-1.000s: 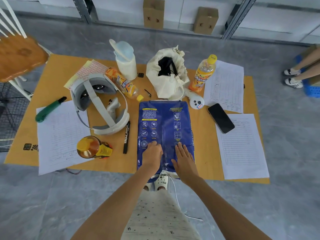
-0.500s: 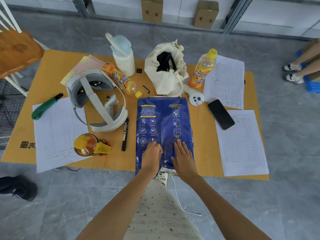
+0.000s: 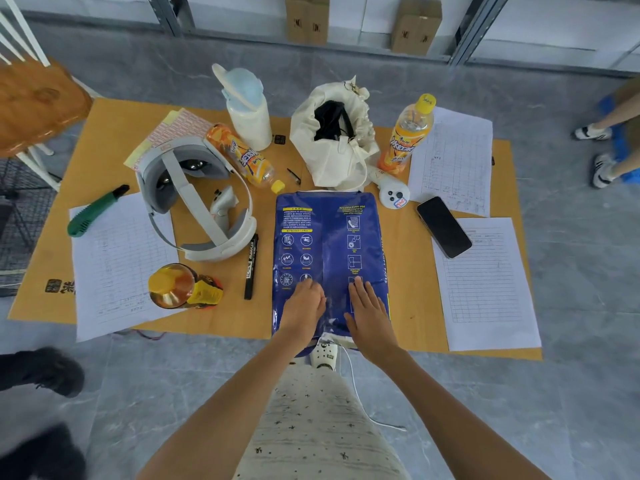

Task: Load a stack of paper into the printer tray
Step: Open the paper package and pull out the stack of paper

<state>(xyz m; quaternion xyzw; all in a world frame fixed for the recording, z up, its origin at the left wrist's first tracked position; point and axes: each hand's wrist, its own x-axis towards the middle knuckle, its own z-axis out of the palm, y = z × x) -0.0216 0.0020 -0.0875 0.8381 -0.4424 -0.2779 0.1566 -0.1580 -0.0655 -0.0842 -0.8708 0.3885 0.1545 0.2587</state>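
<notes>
A blue wrapped ream of copy paper (image 3: 329, 244) lies flat on the low orange table (image 3: 104, 133), its near end at the table's front edge. My left hand (image 3: 304, 308) rests on the near left part of the wrapper with its fingers curled, and whether it grips the wrapper does not show. My right hand (image 3: 369, 311) lies flat beside it with fingers spread on the wrapper. No printer or tray is in view.
Left of the ream lie a black marker (image 3: 251, 266), a white headset (image 3: 194, 199), a tipped jar (image 3: 180, 287) and a green utility knife (image 3: 95, 211). Behind it stand a cream bag (image 3: 332, 143) and orange bottles (image 3: 408, 133). A phone (image 3: 443, 226) and sheets (image 3: 485, 282) lie right. Another person's feet (image 3: 599, 168) stand far right.
My hands stay on the ream's near end, almost unmoved. The view has shifted slightly, and dark shoes of another person have come into view at the lower left.
</notes>
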